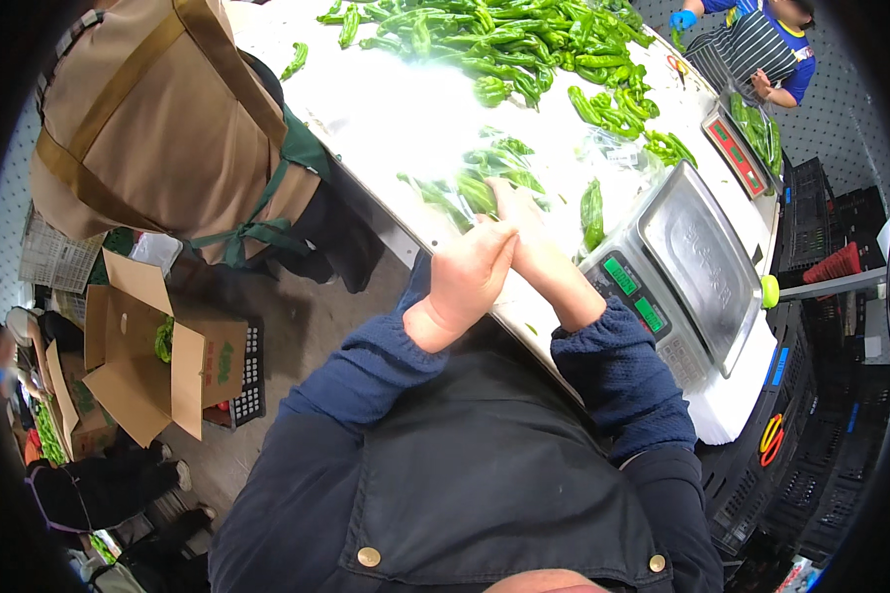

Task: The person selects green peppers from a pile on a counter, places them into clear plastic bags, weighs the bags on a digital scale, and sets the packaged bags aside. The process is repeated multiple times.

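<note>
My left hand [466, 276] is closed at the near edge of a clear plastic bag of green peppers [478, 189], on the white table [386, 167]. Right beside it, my right hand [521, 219] touches the same bag, its fingers partly hidden behind the left hand. The two hands meet at the bag's near end. A single green pepper [592, 215] lies to the right of the hands, close to a digital scale with a bare steel pan [701, 267]. Another clear bag [619, 152] rests behind that pepper. A large heap of loose green peppers [519, 41] covers the far part of the table.
A co-worker in a tan top [170, 111] stands close on the left. An open cardboard box [137, 356] is on the floor. A second scale [734, 148] holds bagged peppers, with another co-worker [756, 52] behind. Black crates [756, 415], one with scissors [771, 439], stand at right.
</note>
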The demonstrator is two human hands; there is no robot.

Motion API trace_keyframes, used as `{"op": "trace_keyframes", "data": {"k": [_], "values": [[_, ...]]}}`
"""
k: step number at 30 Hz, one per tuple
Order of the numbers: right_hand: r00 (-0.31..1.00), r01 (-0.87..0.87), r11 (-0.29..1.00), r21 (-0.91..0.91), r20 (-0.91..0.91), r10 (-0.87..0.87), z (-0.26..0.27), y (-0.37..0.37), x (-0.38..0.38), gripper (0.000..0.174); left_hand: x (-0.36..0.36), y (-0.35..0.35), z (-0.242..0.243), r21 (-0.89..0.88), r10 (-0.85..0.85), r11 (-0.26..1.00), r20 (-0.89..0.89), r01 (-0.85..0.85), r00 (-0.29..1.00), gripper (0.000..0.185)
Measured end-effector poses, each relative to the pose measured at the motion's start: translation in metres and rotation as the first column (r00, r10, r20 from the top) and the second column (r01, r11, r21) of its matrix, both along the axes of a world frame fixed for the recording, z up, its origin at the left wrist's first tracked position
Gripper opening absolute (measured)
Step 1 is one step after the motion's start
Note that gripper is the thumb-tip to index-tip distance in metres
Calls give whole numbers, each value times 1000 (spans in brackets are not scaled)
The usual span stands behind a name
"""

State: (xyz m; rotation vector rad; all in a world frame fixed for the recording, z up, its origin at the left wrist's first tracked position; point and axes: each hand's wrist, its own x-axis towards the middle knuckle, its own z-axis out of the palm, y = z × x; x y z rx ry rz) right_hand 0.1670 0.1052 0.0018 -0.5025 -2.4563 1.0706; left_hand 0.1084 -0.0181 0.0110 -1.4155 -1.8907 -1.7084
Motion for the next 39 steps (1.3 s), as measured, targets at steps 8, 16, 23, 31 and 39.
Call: {"op": "trace_keyframes", "data": {"k": [8,16,23,31,39], "values": [[997,-72,991,113,15,71,-22,-7,2,43,-11,-3,1,7,17,1000,8,-17,1000,16],[996,62,770,635,-88,-8,-28,-22,-22,42,-8,-5,-4,52,-29,998,40,26,999,18],[979,54,809,585,-191,72,-52,-13,-26,37,-7,-11,-16,21,-102,995,46,101,994,17],[968,-219,869,443,-11,250,-21,1,-10,28,-19,-7,-33,11,-12,1000,159,10,987,17],[922,-44,999,26,385,31,117,232,-23,33,-14,18,-66,-123,-76,988,124,92,989,20]]}}
